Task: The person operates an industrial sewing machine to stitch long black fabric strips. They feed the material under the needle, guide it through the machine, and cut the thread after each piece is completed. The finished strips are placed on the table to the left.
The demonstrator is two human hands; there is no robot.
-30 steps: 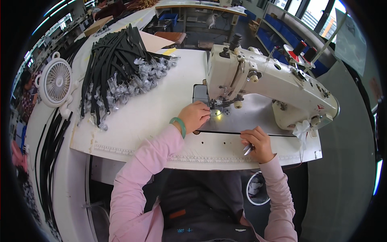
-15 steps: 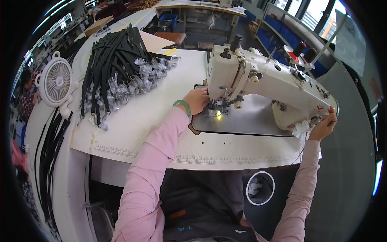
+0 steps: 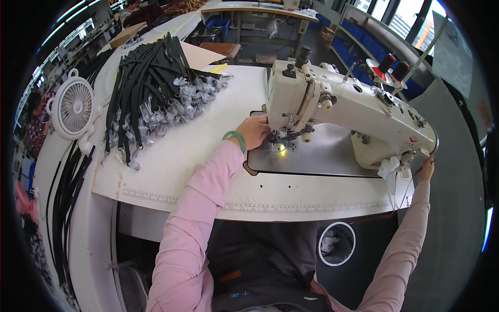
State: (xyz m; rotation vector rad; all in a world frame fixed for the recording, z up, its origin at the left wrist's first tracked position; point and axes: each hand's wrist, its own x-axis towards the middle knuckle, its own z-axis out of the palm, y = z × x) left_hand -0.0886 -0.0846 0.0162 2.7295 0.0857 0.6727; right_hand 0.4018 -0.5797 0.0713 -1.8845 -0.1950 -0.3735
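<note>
The white sewing machine (image 3: 358, 99) stands on a white worktable, its lamp shining on the metal bed plate (image 3: 322, 151). My left hand (image 3: 253, 132), with a green bangle at the wrist, reaches in beside the needle and presser foot (image 3: 279, 138). Its fingers are bent together, and the machine head hides their tips. At the machine's right end, my right hand (image 3: 428, 169) is closed just below the handwheel (image 3: 434, 139). Thin red thread (image 3: 396, 209) hangs close to it. What either hand grips is hidden or too small to make out.
Black straps (image 3: 150, 73) with clear plastic-wrapped ends are heaped on the table's left. A white fan (image 3: 75, 106) stands beyond them, more black strips (image 3: 67, 208) below. White cloth (image 3: 389, 167) hangs by the machine's base. A round white-rimmed bin (image 3: 337, 244) sits under the table.
My right hand has moved down and slightly right, from the handwheel's side to beneath it. Red thread now shows near the table's front edge. My left hand stays by the needle.
</note>
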